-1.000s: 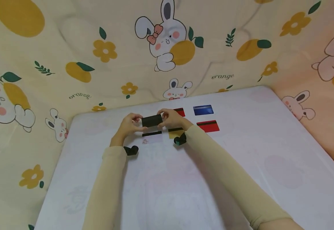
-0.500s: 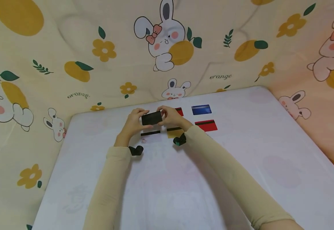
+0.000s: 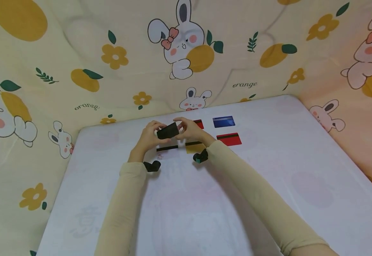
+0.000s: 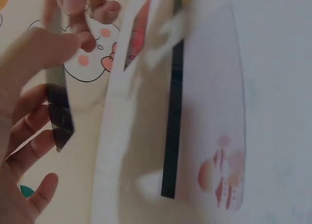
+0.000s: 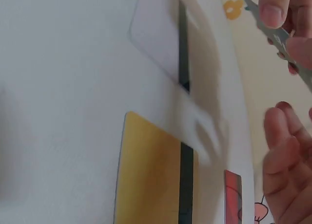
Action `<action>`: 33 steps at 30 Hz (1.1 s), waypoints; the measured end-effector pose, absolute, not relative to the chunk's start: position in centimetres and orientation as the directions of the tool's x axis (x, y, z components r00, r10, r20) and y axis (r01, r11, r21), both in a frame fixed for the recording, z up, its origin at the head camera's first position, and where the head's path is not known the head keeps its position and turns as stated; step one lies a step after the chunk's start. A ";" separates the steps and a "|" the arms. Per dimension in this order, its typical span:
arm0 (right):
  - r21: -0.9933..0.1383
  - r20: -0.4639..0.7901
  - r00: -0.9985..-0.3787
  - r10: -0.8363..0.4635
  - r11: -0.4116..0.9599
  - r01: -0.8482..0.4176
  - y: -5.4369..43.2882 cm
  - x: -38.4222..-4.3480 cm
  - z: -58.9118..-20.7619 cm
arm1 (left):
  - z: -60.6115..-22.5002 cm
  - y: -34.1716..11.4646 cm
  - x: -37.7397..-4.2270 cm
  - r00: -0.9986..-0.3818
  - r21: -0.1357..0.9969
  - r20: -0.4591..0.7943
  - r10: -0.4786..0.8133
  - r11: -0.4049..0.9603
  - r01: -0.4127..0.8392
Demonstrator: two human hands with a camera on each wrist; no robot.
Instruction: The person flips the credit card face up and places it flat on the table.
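Head view looks down; nearer wrist views share the held card [image 3: 168, 131].

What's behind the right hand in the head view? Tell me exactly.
Behind the right hand, the right end of a red card shows, lying on the white table. The hand covers the card's left part in that view, so that part cannot be seen there.

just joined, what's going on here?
A person's left hand and right hand hold a dark card between them, tilted and lifted off the table. Five other cards lie flat: a pale striped card and a gold card nearer the person, a red card and a blue card off to the right, and a second red card partly hidden by the right hand.
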State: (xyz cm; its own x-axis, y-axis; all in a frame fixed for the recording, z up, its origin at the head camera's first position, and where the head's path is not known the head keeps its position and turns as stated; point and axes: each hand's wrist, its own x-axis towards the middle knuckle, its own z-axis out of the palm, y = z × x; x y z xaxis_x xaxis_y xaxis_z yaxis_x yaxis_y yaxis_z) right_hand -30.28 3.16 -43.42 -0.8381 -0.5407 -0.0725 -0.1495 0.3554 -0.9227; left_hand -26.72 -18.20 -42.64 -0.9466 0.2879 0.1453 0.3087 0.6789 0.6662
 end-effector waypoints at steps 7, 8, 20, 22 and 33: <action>-0.950 -0.234 -0.814 -0.532 0.304 0.075 3.1 -30.0 -43.8 | -42.6 -18.2 -26.6 -0.966 0.791 0.172 0.192 0.557 0.252; -0.950 -0.246 -0.813 -0.528 0.300 0.093 3.1 -29.9 -43.8 | -42.5 -18.2 -26.6 -0.967 0.804 0.175 0.184 0.541 0.248; -0.930 -0.368 -0.787 -0.495 0.200 0.309 2.5 -29.2 -43.8 | -42.6 -17.8 -26.6 -0.975 0.923 0.164 0.151 0.325 0.205; -0.921 -0.385 -0.778 -0.497 0.152 0.359 2.4 -29.2 -43.9 | -42.5 -17.6 -26.5 -0.976 0.933 0.160 0.147 0.300 0.198; -0.866 -0.390 -0.724 -0.569 -0.040 0.498 2.0 -28.9 -44.5 | -40.1 -16.6 -24.7 -0.980 0.949 0.134 0.146 0.266 0.169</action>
